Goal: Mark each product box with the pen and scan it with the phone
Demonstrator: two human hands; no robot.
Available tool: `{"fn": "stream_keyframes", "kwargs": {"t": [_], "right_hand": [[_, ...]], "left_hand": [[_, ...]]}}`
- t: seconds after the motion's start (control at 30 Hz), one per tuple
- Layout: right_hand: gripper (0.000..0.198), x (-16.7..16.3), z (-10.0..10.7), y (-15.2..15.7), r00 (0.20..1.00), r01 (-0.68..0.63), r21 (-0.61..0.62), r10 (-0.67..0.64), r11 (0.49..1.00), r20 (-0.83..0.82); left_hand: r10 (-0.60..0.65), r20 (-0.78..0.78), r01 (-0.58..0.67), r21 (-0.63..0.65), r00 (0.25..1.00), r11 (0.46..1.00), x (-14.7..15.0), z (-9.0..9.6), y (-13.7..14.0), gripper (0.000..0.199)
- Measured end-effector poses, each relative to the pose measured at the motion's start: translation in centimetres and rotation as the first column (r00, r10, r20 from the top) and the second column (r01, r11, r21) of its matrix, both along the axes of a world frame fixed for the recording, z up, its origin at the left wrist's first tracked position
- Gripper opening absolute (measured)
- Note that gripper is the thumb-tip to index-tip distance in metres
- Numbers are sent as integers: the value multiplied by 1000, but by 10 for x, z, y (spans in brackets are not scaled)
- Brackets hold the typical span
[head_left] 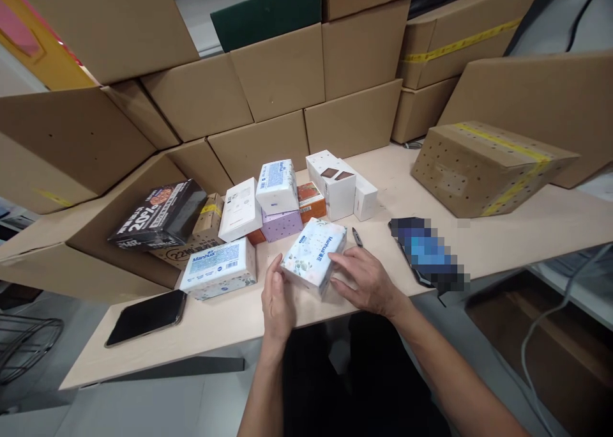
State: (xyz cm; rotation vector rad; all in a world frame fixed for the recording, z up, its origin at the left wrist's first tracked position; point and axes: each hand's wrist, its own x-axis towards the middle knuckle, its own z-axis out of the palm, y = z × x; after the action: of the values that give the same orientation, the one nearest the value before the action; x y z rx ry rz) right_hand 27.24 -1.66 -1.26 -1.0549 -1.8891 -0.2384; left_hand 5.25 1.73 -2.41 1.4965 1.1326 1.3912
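One pack [313, 248] rests near the front edge of the table [220, 322], left hand [278, 301] flat beside it, right hand [368, 280] loosely curved opposite; neither closes around it, presumably only steadying.

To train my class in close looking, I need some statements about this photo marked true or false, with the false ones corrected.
1. The left hand and right hand are on opposite sides of a Manhua pack. True.
2. The dark-screened device on the left stands upright. False: the device lies flat on the table.
3. Another Manhua pack sits on top of the purple box. True.
4. The dotted carton with yellow tape is under the table. False: that carton is on the tabletop, at the right.
5. Brown cartons are stacked behind the purple box. True.
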Motion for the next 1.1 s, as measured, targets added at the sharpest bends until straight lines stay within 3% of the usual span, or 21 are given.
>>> {"fn": "stream_keyframes", "kwargs": {"t": [0.07, 0.13, 0.2, 0.27, 0.4, 0.57, 0.63, 0.7, 0.8, 0.9, 0.93, 1.1], "right_hand": [[54, 1, 1, -1, 1000, -6, -16, 6, 1000, 4], [58, 3, 2, -1, 1000, -7, -30, 6, 1000, -21], [60, 4, 3, 0, 999, -10, -38, 9, 999, -45], [61, 4, 3, 0, 998, -20, -42, 18, 999, -56], [60, 5, 3, 1, 998, -20, -57, 17, 998, -60], [52, 4, 2, 0, 999, -43, -95, 39, 995, -37], [41, 4, 1, 1, 997, 40, -109, -47, 993, -61], [32, 3, -2, 2, 961, 225, -111, -239, 968, -137], [35, 3, -7, 6, 812, 507, -221, -548, 833, -201], [41, 4, -13, 13, 741, 558, -425, -659, 712, -129], [39, 4, -14, 15, 745, 538, -467, -655, 702, -126], [36, 8, -18, 18, 768, 424, -477, -585, 770, -260]], "left_hand": [[-41, 74, 43, -35, 996, 998, -3, -1, -2, 50], [-102, 124, 99, 30, 987, 995, -5, -2, -5, 50], [-164, 72, 152, 151, 984, 977, -6, 0, -8, 59], [-175, -85, 190, 242, 981, 951, -4, 3, -11, 73], [-60, -433, 189, 260, 899, 947, 3, 8, -11, 94], [68, -468, 93, 313, 881, 945, 9, 4, 1, 98], [92, -458, 79, 341, 884, 937, 11, 2, 4, 88], [116, -461, 86, 393, 880, 916, 11, 3, 5, 80], [120, -456, 123, 467, 882, 876, 11, 5, 4, 79], [79, -441, 172, 500, 894, 849, 10, 7, 2, 80], [70, -440, 187, 513, 895, 838, 9, 8, 2, 80], [70, -453, 234, 579, 889, 781, 10, 14, 7, 83]]}}
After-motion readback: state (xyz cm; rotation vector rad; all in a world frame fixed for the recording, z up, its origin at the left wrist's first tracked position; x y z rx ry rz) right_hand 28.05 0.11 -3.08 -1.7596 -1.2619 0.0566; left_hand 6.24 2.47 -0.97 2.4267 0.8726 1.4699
